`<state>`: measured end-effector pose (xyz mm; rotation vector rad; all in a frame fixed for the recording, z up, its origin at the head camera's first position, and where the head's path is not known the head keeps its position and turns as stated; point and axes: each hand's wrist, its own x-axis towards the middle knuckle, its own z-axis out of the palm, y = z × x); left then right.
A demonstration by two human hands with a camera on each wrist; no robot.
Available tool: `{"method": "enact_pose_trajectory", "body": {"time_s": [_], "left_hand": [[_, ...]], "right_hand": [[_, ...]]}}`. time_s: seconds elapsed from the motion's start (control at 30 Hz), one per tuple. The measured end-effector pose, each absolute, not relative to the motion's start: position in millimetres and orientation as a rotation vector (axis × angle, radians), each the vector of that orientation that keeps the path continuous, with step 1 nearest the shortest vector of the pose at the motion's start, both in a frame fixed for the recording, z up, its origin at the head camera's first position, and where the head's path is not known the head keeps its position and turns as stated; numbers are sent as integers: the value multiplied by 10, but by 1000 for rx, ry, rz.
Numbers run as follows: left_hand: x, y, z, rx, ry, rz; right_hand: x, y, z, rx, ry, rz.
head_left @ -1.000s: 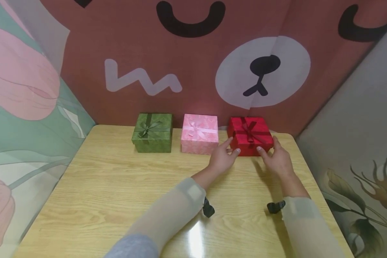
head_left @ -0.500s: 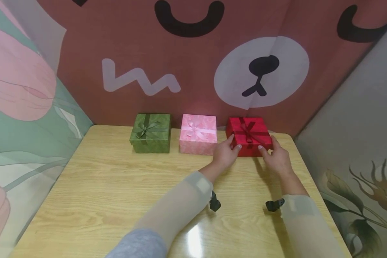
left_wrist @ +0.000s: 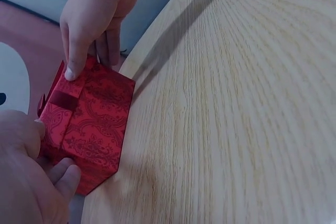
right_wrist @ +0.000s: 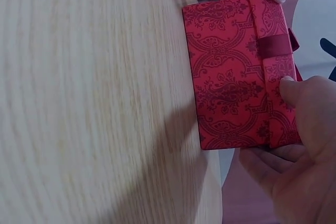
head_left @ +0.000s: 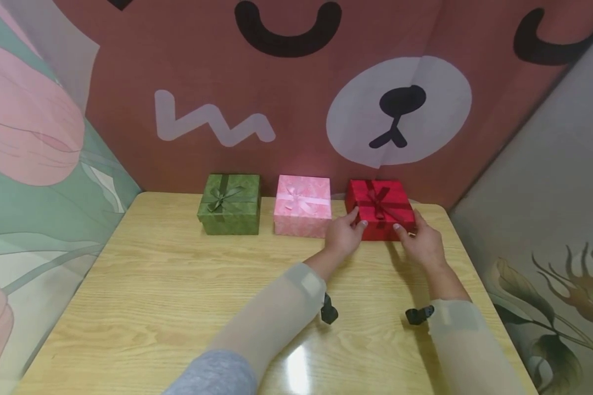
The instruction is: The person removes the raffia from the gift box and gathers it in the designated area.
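Note:
A red gift box (head_left: 381,207) with a dark red ribbon and bow stands at the right of the row, near the table's back edge. My left hand (head_left: 342,237) grips its left front corner; in the left wrist view the thumb of that left hand (left_wrist: 21,166) lies by the lid edge, fingers lower on the side. At the opposite corner my right hand (head_left: 425,244) holds the box, its thumb on the front of the lid. The right wrist view shows the lid (right_wrist: 275,77) seated on the patterned base (right_wrist: 226,82), and fingers of the right hand (right_wrist: 315,140) under the side.
A pink gift box (head_left: 303,207) stands just left of the red one, close to my left hand. Further left is a green gift box (head_left: 229,206). The wooden table (head_left: 178,307) meets a brown printed backdrop (head_left: 296,148) behind the boxes, with printed panels at both sides.
My left hand has shifted right and closed in on the red box's corner. My right hand stays at its corner. The boxes keep their places, while the head view has turned slightly.

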<state>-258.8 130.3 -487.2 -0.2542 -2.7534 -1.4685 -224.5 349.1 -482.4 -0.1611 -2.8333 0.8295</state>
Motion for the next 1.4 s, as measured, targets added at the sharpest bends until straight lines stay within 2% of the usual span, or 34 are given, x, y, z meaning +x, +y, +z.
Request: {"method": "enact_pose_trajectory", "body": {"time_s": [0.47,1.4], "left_hand": [[-2520,1150,-4876,-380,-2776,-1361],[-2292,818,-4938,-527,-2725,-1510]], "right_hand": [[-2024,3433,-4848,-96,-2784,695],[-1567,3199,-4843,-32,-2755,603]]}}
